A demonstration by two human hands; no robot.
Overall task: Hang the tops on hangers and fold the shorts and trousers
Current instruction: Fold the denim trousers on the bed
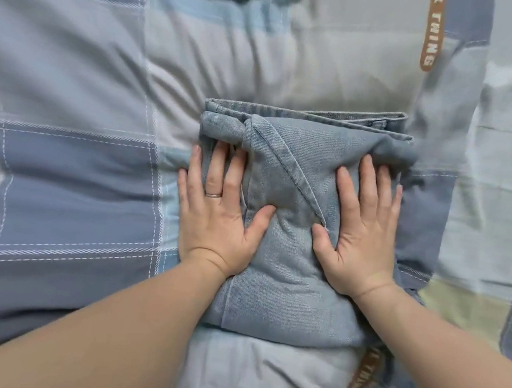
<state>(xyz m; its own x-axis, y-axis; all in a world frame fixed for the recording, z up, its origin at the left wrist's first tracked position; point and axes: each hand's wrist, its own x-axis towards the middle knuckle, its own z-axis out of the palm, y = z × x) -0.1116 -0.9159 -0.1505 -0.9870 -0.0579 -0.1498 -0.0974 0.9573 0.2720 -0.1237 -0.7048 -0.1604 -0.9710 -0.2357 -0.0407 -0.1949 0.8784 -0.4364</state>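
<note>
A pair of light blue denim trousers (284,264) lies folded into a compact rectangle in the middle of the bed. Its hems show along the far edge, and a diagonal seam runs across the top layer. My left hand (218,214), with a ring on one finger, presses flat on the left side of the bundle, fingers straight and spread. My right hand (364,230) presses flat on the right side in the same way. Both palms face down and neither hand grips the cloth.
The bed is covered by a soft checked duvet (79,167) in blue, grey and pale green blocks with white stitching. A brown lettered label (434,31) is sewn on at the far right, and another label (364,373) shows near the trousers' near right corner.
</note>
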